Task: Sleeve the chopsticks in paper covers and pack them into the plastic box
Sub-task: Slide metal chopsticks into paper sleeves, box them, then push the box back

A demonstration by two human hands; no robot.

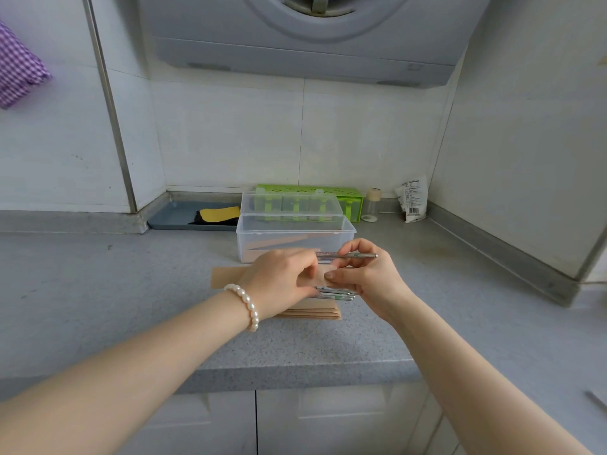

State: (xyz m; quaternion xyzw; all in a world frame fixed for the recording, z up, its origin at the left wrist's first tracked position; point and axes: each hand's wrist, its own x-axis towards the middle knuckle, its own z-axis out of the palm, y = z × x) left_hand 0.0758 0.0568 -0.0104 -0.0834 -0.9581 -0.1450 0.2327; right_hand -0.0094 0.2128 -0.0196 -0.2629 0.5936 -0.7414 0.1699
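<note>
Grey speckled stone countertop runs into a corner of pale, large-format wall tiles. Grey metal range hood mounted overhead. Vertical metal trim strip on left wall; purple-and-white checked cloth hangs at far left. White cabinet doors below the counter edge. Lighting soft, diffuse, even.

Plastic box behind paper covers on the counter; tray left of box.
</note>
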